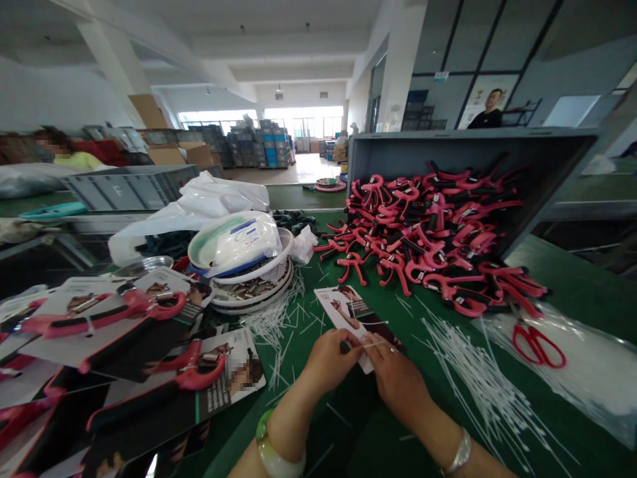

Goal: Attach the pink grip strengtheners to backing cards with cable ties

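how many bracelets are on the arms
2: a green-white bracelet on the left wrist, a silver bracelet on the right wrist. Others could be out of frame.

We've got a green tabletop (572, 265) carrying everything. Far right: grey crate (472, 135) tipped on its side, pink-and-black hand grips (358, 267) spilled out of it onto the green. Right: loose fan of long white ties (485, 375), clear plastic bag (597, 372) just beside. Middle: one printed card (338, 305). Left of that we see a scatter of short white strips (269, 322), stacked round trays (239, 309), then piled carded grips (213, 406) near left.
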Demonstrator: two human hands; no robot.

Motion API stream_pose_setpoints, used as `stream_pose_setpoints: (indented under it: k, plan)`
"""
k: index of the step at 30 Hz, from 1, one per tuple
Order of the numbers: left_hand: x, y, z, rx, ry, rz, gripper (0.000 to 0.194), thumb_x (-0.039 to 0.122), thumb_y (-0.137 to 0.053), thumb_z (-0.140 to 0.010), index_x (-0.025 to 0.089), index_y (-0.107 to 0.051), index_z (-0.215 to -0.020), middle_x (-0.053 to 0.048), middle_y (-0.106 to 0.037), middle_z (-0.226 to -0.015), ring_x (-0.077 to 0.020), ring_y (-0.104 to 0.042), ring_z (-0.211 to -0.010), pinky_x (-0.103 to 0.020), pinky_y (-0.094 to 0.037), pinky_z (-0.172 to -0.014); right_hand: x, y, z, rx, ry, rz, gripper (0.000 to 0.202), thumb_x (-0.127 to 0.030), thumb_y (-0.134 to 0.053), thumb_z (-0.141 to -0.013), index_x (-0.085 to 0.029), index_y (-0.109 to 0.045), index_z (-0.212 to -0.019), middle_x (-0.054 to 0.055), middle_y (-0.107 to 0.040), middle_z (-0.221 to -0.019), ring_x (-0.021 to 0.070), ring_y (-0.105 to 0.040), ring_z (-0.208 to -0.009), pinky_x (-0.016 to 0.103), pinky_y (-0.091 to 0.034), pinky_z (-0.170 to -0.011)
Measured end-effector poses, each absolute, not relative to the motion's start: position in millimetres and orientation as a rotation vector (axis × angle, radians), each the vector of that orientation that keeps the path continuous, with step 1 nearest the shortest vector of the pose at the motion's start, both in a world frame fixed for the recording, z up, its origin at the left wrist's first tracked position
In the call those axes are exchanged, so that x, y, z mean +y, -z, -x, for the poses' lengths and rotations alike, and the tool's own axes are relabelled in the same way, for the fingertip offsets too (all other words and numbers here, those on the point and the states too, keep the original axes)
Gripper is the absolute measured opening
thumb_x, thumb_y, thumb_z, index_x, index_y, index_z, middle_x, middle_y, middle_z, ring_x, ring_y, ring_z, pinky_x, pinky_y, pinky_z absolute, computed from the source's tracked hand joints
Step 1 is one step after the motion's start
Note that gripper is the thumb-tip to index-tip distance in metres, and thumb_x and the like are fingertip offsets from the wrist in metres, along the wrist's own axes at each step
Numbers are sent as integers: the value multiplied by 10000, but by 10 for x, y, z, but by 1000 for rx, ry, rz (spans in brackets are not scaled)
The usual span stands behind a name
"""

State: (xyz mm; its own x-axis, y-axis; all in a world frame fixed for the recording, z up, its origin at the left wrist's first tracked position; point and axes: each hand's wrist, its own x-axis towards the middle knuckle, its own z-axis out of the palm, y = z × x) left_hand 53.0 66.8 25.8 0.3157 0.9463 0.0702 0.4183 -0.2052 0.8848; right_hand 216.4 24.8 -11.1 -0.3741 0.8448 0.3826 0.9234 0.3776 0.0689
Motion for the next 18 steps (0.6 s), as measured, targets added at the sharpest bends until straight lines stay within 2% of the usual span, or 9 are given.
stream_pose_setpoints:
  k: [4, 6, 10, 14, 16, 18]
  plan:
    - [695, -145, -539, 1253, -770, -1756, 45, 200, -657, -621, 192, -646, -665, -2, -610, -677, -144, -525, -622, -235, -389, -615, 235, 129, -2161, -2389, 406, 1638, 494, 0, -395, -757, -112, -594, -1195, 120, -615, -1219, 233, -573, -1124, 328, -523, -881]
    - [716, -87, -567, 1245, -808, -1679, 23, 195, -645, -634, 181, -627, -638, 5, -586, -636, -132, -509, -594, -225, -382, -584, 242, 129, -2160, -2376, 394, 1681, 492, -2, -405, -755, -98, -593, -1199, 124, -607, -1229, 240, -567, -1133, 323, -523, -882]
    - [766, 4, -618, 1170, -1041, -1295, 195, 329, -664, -677, 166, -568, -630, 14, -563, -605, -115, -509, -560, -221, -412, -554, 235, 171, -2139, -2316, 360, 1744, 483, -9, -403, -770, -92, -585, -1210, 144, -593, -1242, 240, -561, -1141, 331, -514, -895]
    - [764, 70, -624, 1023, -1172, -895, 334, 425, -726, -630, 158, -548, -720, -8, -611, -752, -120, -575, -634, -234, -479, -586, 209, 223, -2179, -2364, 292, 1680, 440, -98, -443, -802, -68, -567, -1223, 169, -567, -1269, 261, -531, -1173, 376, -486, -931]
    - [748, 113, -616, 997, -1125, -889, 434, 343, -794, -558, 165, -564, -880, -35, -637, -897, -118, -596, -642, -237, -492, -583, 290, 164, -2354, -2466, 211, 1567, 414, -177, -503, -795, -116, -594, -1194, 142, -584, -1256, 246, -548, -1153, 357, -487, -924]
    - [743, 170, -609, 984, -1084, -931, 644, 219, -824, -495, 194, -523, -1064, -77, -609, -1107, -112, -610, -655, -239, -500, -589, 490, 2, -2690, -2483, 161, 1550, 361, -229, -544, -779, -185, -637, -1125, 93, -646, -1171, 198, -613, -1048, 291, -506, -870]
